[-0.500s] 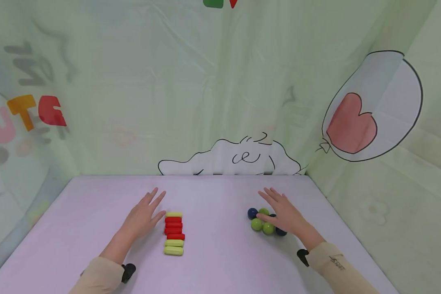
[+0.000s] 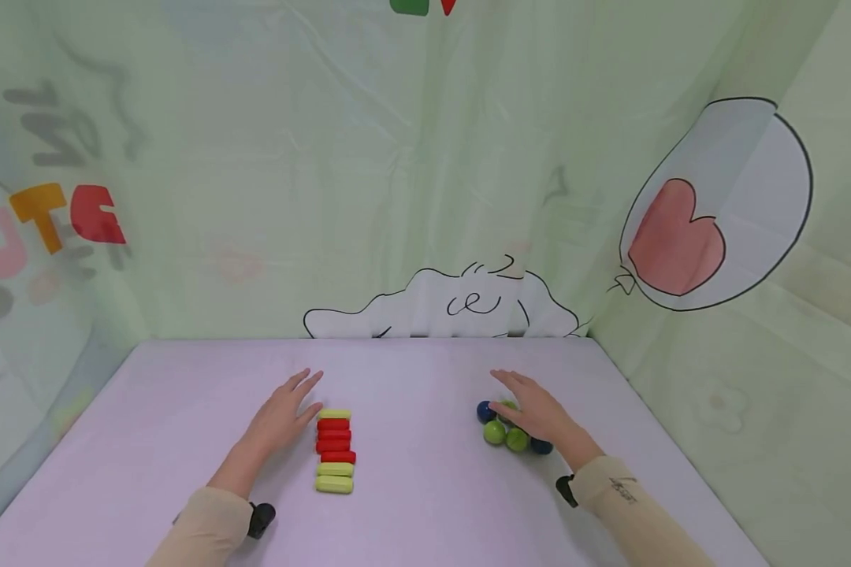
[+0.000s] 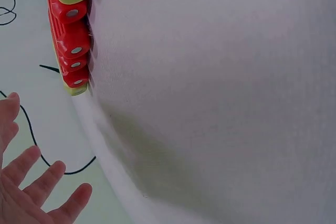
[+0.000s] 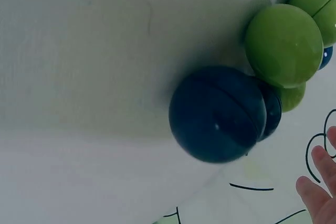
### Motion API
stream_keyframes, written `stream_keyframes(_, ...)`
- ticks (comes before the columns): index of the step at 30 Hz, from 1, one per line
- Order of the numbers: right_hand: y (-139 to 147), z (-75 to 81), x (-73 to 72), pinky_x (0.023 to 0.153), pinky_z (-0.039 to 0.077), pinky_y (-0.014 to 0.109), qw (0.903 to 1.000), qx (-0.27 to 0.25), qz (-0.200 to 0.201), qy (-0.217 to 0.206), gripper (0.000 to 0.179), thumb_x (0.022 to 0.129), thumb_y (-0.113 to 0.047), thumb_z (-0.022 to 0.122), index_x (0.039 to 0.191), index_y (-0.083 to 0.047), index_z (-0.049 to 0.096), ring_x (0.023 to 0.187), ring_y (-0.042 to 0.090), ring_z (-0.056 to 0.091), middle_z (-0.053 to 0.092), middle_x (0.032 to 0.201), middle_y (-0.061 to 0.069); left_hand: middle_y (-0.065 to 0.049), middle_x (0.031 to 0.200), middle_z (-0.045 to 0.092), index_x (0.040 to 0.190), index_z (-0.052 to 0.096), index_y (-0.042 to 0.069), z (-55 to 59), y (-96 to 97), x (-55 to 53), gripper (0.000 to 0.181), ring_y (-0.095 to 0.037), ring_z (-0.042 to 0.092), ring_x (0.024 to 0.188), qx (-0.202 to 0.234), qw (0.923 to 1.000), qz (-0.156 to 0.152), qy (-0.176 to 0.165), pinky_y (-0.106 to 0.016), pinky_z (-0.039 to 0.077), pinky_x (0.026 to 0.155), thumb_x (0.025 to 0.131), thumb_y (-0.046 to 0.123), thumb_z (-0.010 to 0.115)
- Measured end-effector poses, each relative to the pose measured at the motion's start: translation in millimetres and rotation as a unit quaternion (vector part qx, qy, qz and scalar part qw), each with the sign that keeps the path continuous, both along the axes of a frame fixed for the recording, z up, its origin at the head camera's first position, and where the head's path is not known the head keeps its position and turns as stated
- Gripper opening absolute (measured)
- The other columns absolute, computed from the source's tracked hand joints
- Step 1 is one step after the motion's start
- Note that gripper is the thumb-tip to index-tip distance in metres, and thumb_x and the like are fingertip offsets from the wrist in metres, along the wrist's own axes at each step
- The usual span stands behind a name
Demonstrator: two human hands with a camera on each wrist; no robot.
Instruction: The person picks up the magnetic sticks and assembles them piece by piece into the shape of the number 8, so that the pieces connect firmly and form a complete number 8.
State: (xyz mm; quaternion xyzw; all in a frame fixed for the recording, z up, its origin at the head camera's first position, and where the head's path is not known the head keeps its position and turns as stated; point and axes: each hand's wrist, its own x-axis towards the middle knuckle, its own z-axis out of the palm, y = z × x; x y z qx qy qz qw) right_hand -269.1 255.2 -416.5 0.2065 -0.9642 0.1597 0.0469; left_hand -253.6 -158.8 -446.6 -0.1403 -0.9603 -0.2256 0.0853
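A column of short rods lies on the table, with several red rods [image 2: 333, 446] in the middle and pale yellow-green rods [image 2: 334, 484] at both ends. In the left wrist view each red rod [image 3: 73, 45] shows a silvery disc in its end. My left hand [image 2: 276, 421] hovers just left of the column, fingers extended and holding nothing. A cluster of glossy green balls [image 2: 494, 432] and dark blue balls [image 2: 541, 446] sits to the right. Above it is my right hand [image 2: 542, 411], fingers extended, partly hiding the cluster. The right wrist view shows a dark blue ball [image 4: 218, 114] closest.
The pale lilac table [image 2: 411, 472] stretches between the rods and the balls. Behind it and on both sides hang light green curtains [image 2: 255, 157] with printed letters and a balloon drawing [image 2: 745, 197]. A dark wrist device [image 2: 261, 520] sits at the left cuff.
My right hand has shifted slightly left over the balls, and my left hand slightly right. Fingers of both hands look closer together. The rods and balls have stayed in place.
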Motion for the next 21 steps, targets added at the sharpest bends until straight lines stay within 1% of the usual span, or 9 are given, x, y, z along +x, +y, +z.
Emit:
stream_keyframes(5, -3.0, -7.2, -2.8, 0.097, 0.031, 0.052, 0.9996, -0.023, -0.006, -0.015, 0.055, 0.09, -0.03, 0.058, 0.135, -0.004, 0.042, 0.122, 0.04, 0.039, 0.044, 0.133, 0.021, -0.02, 0.131, 0.044, 0.138, 0.04, 0.008, -4.2, 2.8, -3.0, 0.055, -0.038, 0.042, 0.119, 0.015, 0.9998, -0.009, -0.012, -0.052, 0.036, 0.094, 0.088, 0.019, 0.061)
stream_keyframes(10, -10.5, -9.4, -5.1, 0.099, 0.031, 0.05, 0.9983, -0.04, -0.011, -0.042, 0.048, 0.089, -0.025, 0.059, 0.13, -0.002, 0.048, 0.121, 0.037, 0.041, 0.049, 0.13, 0.018, -0.02, 0.127, 0.049, 0.136, 0.043, 0.01, -6.6, 8.9, -6.0, 0.053, -0.037, 0.045, 0.116, 0.01, 0.9992, -0.006, -0.039, -0.051, 0.037, 0.093, 0.087, 0.019, 0.061)
stream_keyframes(14, -16.2, -10.6, -7.6, 0.098, 0.033, 0.048, 0.9976, -0.028, -0.018, -0.061, 0.042, 0.088, -0.021, 0.06, 0.124, -0.002, 0.054, 0.12, 0.035, 0.044, 0.053, 0.126, 0.016, -0.018, 0.123, 0.052, 0.132, 0.049, 0.009, -9.2, 14.0, -8.5, 0.047, -0.035, 0.047, 0.114, -0.003, 0.9986, -0.003, -0.053, -0.049, 0.038, 0.093, 0.087, 0.017, 0.061)
stream_keyframes(17, -18.6, -11.5, -9.1, 0.097, 0.034, 0.047, 0.9974, -0.022, -0.02, -0.066, 0.038, 0.087, -0.018, 0.062, 0.121, -0.001, 0.056, 0.118, 0.035, 0.046, 0.055, 0.123, 0.015, -0.016, 0.118, 0.055, 0.125, 0.056, 0.008, -11.9, 17.4, -10.1, 0.039, -0.032, 0.051, 0.11, -0.005, 0.9982, -0.002, -0.06, -0.047, 0.04, 0.091, 0.087, 0.015, 0.061)
stream_keyframes(21, -20.0, -13.2, -11.0, 0.096, 0.035, 0.048, 0.9966, -0.02, -0.029, -0.075, 0.035, 0.086, -0.014, 0.063, 0.118, -0.002, 0.058, 0.116, 0.035, 0.047, 0.057, 0.12, 0.015, -0.01, 0.106, 0.059, 0.115, 0.063, 0.007, -14.1, 21.0, -11.6, 0.028, -0.025, 0.056, 0.097, -0.004, 0.9975, 0.002, -0.071, -0.042, 0.045, 0.086, 0.088, 0.012, 0.059)
